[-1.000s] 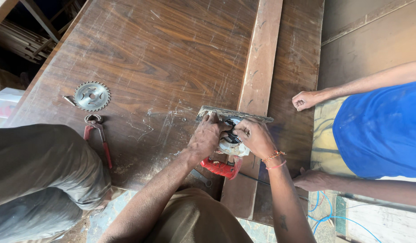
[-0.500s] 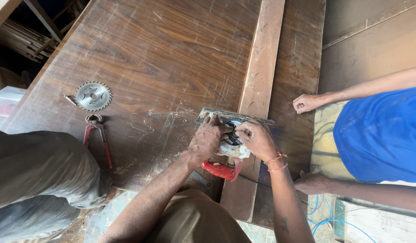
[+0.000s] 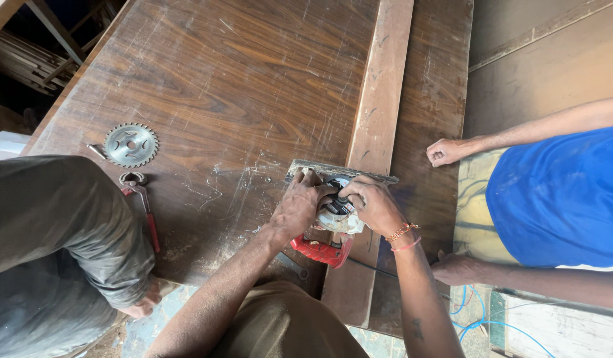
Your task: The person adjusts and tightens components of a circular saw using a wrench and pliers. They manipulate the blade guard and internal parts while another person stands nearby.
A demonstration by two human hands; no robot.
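Dark wood-grain veneer, scratched and dusted with pale sawdust, covers the broad desk (image 3: 253,79), whose far edge gives way to stacked timber in shadow. On the desk a long, rough plank (image 3: 379,113) of lighter, worn wood runs away from the person. At the near end of that plank sits a circular saw (image 3: 333,215): a flat, grimy metal base plate, a rounded grey motor housing and a glossy red plastic handle. The left hand (image 3: 296,205) is clenched over the saw's left side, and the right hand (image 3: 373,205), with thin orange bands at the wrist, grips its top from the right. Well to the left of the saw lies a loose toothed saw blade (image 3: 131,144), round, dull steel, with cut-out slots. Just below that blade lie red-handled pliers (image 3: 140,199). Right of the saw, a co-worker in a blue shirt rests a closed fist (image 3: 446,151) on the desk's edge. Left of the saw crouches another person in grey cloth (image 3: 54,219).
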